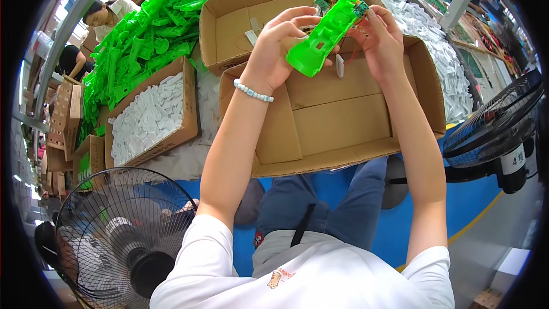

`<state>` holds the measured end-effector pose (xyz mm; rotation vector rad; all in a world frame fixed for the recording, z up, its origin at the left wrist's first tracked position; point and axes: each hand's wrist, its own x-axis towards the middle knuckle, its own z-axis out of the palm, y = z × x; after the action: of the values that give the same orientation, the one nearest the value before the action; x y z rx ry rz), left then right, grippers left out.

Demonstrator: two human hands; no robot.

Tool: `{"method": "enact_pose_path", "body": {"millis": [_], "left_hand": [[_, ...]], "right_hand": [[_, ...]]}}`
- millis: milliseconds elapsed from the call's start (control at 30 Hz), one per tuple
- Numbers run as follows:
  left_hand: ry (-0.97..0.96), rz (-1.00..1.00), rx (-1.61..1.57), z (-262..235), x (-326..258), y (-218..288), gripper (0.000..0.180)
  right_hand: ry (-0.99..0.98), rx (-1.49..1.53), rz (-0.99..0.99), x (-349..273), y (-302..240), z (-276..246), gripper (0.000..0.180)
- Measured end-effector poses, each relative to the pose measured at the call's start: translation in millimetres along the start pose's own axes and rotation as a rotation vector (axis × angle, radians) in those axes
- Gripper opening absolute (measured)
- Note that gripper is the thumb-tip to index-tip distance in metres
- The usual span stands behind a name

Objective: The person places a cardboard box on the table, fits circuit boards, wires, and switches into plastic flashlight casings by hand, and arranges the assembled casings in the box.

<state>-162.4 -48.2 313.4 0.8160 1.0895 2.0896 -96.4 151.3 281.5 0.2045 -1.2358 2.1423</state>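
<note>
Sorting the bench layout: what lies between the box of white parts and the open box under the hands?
In the head view, a strip of loose white parts separates the box of white parts from the open box.

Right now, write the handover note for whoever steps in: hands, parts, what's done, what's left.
Left hand: grip on the bright green moulded plastic shell, lower end.
Right hand: fingers at the shell's top, by the small circuit board with thin wires.
Shell is held above the open brown cardboard box; the green shell pile and the box of white plastic pieces lie to the left.
Done: board sits at the shell.
Left: whether it is seated cannot be told.
</note>
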Motion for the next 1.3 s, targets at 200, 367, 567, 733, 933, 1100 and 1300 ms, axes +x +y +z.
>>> {"method": "enact_pose_path", "body": {"millis": [200,367,567,733,933,1100,1300], "left_hand": [[-0.051,-0.035,0.000,-3,5,-15,0.045],[0.118,0.132,0.018,8,5,-22,0.041],[0.239,0.356,0.103,15,9,-32,0.042],[0.207,0.443,0.116,23,8,-35,0.044],[0.224,0.478,0.134,28,-2,-42,0.045],[0.252,0.469,0.105,31,2,-43,0.044],[0.232,0.450,0.063,25,11,-43,0.044]], "right_hand": [[-0.009,-0.068,-0.036,-4,2,9,0.015],[-0.083,-0.097,-0.004,-9,-2,3,0.014],[-0.203,-0.252,0.157,-20,0,20,0.017],[-0.244,-0.402,0.048,-18,-2,13,0.017],[-0.214,-0.302,0.103,-25,-2,17,0.015],[-0.259,-0.202,0.095,-23,-1,10,0.015],[-0.247,-0.229,0.150,-21,-2,11,0.013]]}}
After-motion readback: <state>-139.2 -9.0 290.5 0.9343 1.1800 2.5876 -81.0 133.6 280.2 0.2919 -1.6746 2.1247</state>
